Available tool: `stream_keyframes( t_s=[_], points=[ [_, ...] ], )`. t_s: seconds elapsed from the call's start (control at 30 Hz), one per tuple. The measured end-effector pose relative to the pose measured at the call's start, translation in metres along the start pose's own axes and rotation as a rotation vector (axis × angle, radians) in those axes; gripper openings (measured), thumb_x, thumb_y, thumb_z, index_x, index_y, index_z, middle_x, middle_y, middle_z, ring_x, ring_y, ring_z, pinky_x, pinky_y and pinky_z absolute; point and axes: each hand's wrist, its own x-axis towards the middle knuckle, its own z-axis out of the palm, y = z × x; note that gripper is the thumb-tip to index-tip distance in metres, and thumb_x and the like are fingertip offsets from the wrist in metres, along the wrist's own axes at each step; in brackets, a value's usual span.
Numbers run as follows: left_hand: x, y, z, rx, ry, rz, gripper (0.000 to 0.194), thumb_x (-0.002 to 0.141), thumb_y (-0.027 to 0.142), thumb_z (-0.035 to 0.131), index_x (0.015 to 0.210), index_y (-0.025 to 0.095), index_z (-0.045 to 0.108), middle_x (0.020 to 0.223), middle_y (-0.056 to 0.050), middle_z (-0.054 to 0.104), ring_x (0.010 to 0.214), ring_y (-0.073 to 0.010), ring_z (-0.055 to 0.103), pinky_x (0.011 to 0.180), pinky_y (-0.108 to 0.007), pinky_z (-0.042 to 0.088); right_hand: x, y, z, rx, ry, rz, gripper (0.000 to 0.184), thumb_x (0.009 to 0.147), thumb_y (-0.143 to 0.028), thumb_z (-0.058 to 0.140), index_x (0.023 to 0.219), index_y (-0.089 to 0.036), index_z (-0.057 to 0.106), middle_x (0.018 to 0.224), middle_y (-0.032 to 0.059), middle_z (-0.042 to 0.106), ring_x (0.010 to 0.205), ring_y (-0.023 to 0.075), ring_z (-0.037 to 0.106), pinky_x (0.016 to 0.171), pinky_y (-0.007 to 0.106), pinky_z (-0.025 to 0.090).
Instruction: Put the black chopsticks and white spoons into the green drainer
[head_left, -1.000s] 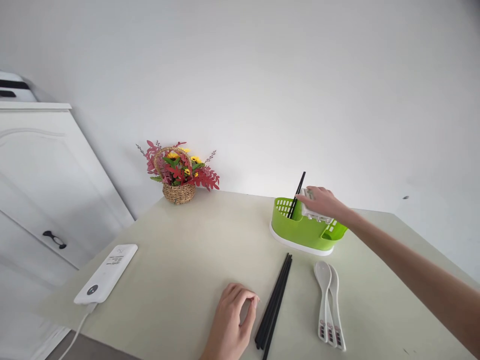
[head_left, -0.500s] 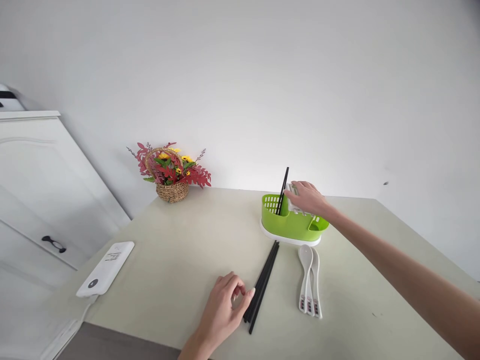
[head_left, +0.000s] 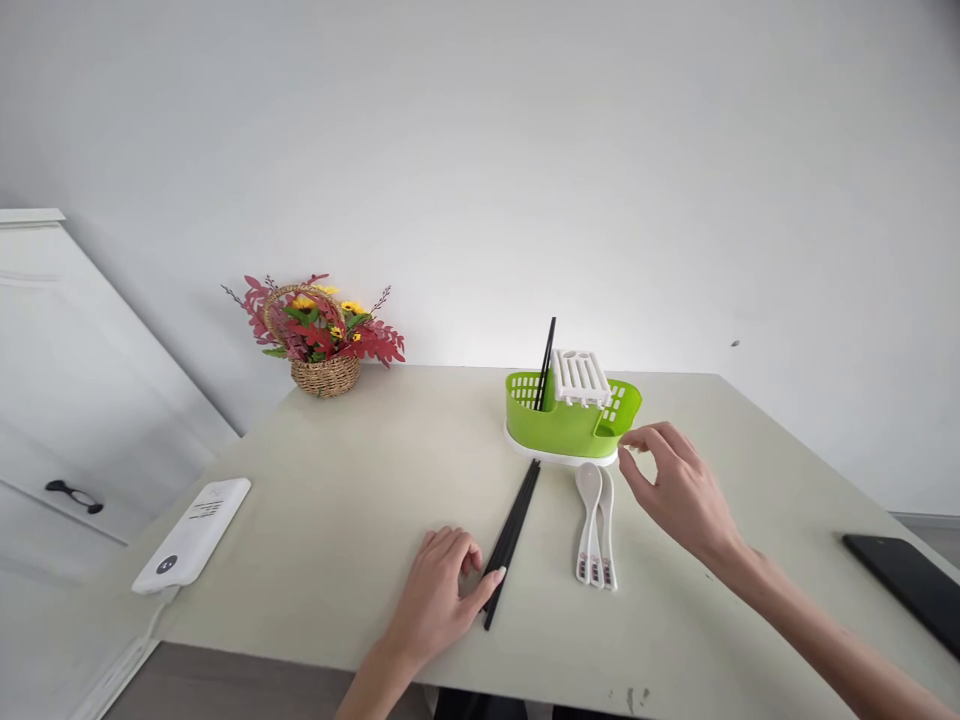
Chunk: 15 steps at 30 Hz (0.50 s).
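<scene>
My left hand (head_left: pixel 442 590) rests on the table beside several black chopsticks (head_left: pixel 516 540). Its fingers are loosely bent, its thumb apart from them with the tip against the chopsticks. In the air to the right, near the front right of a green utensil holder (head_left: pixel 551 430), is my right hand (head_left: pixel 679 490), thumb and fingers apart and nothing visible between them. A white slotted rack (head_left: pixel 581 377) sits on the holder's middle. More black chopsticks (head_left: pixel 546 360) stand in its left compartment. Three white spoons (head_left: pixel 592 530) lie in front, bowls toward the holder.
A flower basket (head_left: pixel 326 375) stands at the table's back left. On the left edge lies a white power bank (head_left: pixel 193 535) with a cable; on the right, a black phone (head_left: pixel 904 590). A white cabinet (head_left: pixel 90 400) stands left of the table, a wall behind.
My right hand has let go of the white rack and come back toward me, right of the spoons. My left hand stays by the chopsticks. The view has shifted right.
</scene>
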Motion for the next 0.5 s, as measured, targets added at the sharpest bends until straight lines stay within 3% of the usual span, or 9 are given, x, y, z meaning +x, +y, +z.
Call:
stream_keyframes(
  t_s=[0.2, 0.33, 0.5],
  points=[
    [0.0, -0.002, 0.003, 0.062, 0.027, 0.01, 0.025, 0.102, 0.039, 0.056, 0.084, 0.022, 0.052, 0.084, -0.002, 0.064, 0.08, -0.0212, 0.062, 0.082, -0.038, 0.045, -0.016, 0.018, 0.008, 0.11, -0.231, 0.17, 0.02, 0.098, -0.044, 0.048, 0.099, -0.028, 0.06, 0.089, 0.0012, 0.073, 0.076, 0.02, 0.067, 0.067, 0.034, 0.05],
    [0.003, -0.009, 0.007, 0.128, 0.106, -0.021, 0.028, 0.104, 0.043, 0.053, 0.086, 0.022, 0.053, 0.082, -0.002, 0.064, 0.078, -0.0218, 0.063, 0.083, -0.04, 0.045, -0.013, 0.005, 0.006, 0.175, -0.28, 0.151, 0.021, 0.098, -0.045, 0.048, 0.102, -0.028, 0.061, 0.086, -0.0001, 0.072, 0.074, 0.0187, 0.066, 0.067, 0.033, 0.05],
    [0.005, -0.011, 0.011, 0.155, 0.11, -0.028, 0.027, 0.103, 0.042, 0.054, 0.086, 0.022, 0.054, 0.087, -0.003, 0.067, 0.085, -0.024, 0.066, 0.085, -0.041, 0.045, -0.005, -0.02, 0.005, 0.21, -0.324, 0.078, 0.024, 0.099, -0.045, 0.045, 0.103, -0.028, 0.061, 0.082, -0.0007, 0.071, 0.071, 0.0179, 0.064, 0.067, 0.032, 0.05]
  ],
)
